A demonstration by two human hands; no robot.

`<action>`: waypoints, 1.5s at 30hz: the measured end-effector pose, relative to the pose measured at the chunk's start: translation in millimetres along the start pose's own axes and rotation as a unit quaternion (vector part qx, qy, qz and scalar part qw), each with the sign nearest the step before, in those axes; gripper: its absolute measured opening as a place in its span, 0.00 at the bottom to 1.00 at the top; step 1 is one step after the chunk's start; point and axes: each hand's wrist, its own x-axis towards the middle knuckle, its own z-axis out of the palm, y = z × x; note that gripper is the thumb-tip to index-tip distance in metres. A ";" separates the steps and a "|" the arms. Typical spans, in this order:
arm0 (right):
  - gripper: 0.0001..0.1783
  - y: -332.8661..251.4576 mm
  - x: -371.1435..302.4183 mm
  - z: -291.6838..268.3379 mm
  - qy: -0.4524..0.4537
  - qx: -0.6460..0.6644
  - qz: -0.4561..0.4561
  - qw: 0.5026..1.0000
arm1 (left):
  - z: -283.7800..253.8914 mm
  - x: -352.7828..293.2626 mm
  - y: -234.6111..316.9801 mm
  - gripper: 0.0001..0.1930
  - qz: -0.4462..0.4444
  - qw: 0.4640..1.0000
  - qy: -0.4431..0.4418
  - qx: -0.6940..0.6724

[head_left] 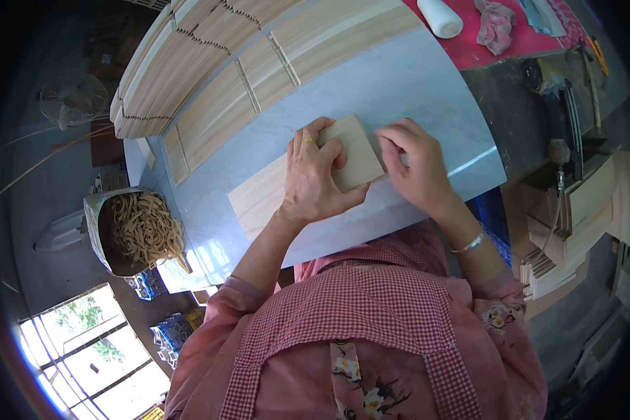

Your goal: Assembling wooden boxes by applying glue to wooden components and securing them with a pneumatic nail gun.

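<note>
- Nearest: pink floral sleeves and a checked apron bib (371, 294), forearms reaching up from the lower edge onto the pale grey tabletop (399, 91).
- Left hand (315, 178) pressed flat, fingers (308, 136) spread and bearing down on a long light wooden board (255, 199) and on the near edge of a small square wooden piece (360, 157) lying on top of it; grasping nothing, only pinning.
- Right hand (416, 168) at the right edge of the square piece, fingers curled against that edge, touching it; whether pinching or merely nudging, cannot tell.
- Step in hand, by judgement: seating the small piece squarely on the end of the board.
- Next move likely calls for steady downward pressure from the left hand and a fine sideways nudge from the right, edges kept flush.
- Left of the tabletop: an open container of tan curly strips (143, 227).
- Further off: rows of wooden slats (217, 112) laid side by side across the far tabletop, a stack of them at the far left.
- Farthest right: a red mat (518, 42) bearing a white cylinder (441, 17) and a pink rag (495, 24); more stacked wood pieces (581, 231) beside the tabletop.
</note>
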 end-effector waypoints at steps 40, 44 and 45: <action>0.28 142.1 -5.8 -234.6 0.060 -0.556 0.242 0.793 | 6.2 -20.1 -0.5 0.21 0.001 0.997 0.076 0.027; 0.26 151.5 10.5 -253.9 0.029 -0.531 0.291 0.795 | 13.0 -22.3 -3.4 0.20 0.002 0.995 0.095 0.014; 0.25 151.4 12.3 -260.4 0.019 -0.524 0.301 0.797 | 15.1 -21.3 -3.5 0.20 0.006 0.995 0.096 0.004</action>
